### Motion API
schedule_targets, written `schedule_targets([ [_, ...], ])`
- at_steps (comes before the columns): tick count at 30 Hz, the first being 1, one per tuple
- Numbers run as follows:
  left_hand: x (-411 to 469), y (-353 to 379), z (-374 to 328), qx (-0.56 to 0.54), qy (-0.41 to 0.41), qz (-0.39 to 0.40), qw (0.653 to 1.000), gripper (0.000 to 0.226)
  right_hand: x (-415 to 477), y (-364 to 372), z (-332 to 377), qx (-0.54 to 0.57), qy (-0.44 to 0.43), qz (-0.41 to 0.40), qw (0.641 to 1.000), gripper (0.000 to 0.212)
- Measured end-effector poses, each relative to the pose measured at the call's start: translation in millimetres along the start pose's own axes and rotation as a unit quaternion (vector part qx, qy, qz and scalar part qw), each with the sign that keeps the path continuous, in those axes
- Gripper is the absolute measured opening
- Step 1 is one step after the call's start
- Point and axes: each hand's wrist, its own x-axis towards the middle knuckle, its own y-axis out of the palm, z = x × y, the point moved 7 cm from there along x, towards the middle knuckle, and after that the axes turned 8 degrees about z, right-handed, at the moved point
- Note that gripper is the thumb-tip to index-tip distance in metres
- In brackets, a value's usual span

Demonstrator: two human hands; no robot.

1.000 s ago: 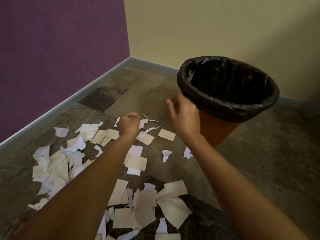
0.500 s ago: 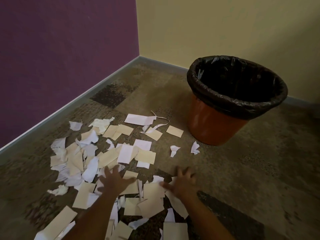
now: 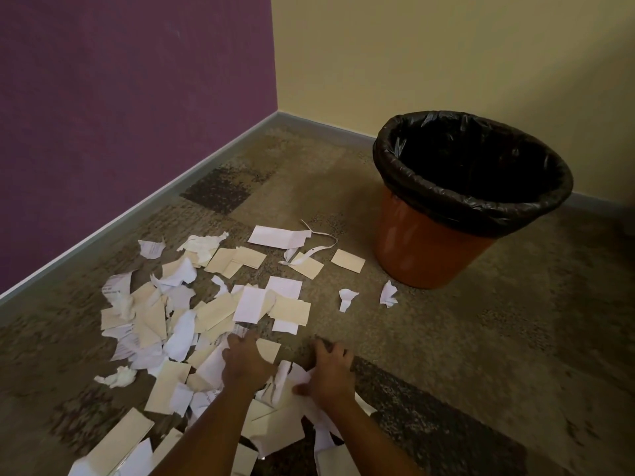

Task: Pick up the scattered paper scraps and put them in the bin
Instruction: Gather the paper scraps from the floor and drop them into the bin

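Several white and cream paper scraps point(image 3: 251, 304) lie scattered over the carpet at the left and centre. An orange bin point(image 3: 422, 249) with a black liner stands at the right, near the yellow wall. My left hand point(image 3: 245, 362) presses down on scraps near the bottom centre. Beside it, my right hand point(image 3: 330, 371) has its fingers curled around a bunch of white scraps point(image 3: 288, 379) gathered between the two hands. Both hands are low on the floor, well short of the bin.
A purple wall point(image 3: 120, 115) with a grey skirting board runs along the left and meets the yellow wall point(image 3: 446, 53) in the corner. Two small crumpled scraps point(image 3: 387, 294) lie near the bin's base. Patterned carpet point(image 3: 515, 338) covers the floor.
Both hands came down from near the bin's rim to the floor. They have since drawn together, bunching scraps between them.
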Motion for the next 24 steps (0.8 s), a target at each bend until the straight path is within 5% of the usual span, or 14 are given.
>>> schedule_targets([
  [7,-12,3,-21,0.145,0.042,-0.049,0.987,0.059,10,-2,-2,0.076,-0.041,0.044,0.995,0.026],
  [16,-15,-30,-30,0.104,0.02,-0.099,0.989,0.058,15,-51,-14,0.194,-0.073,0.034,0.978,0.015],
  [24,-18,-81,-51,-0.123,-0.055,-0.096,0.986,0.044,-7,-147,-12,0.298,-0.08,-0.078,0.948,0.025],
])
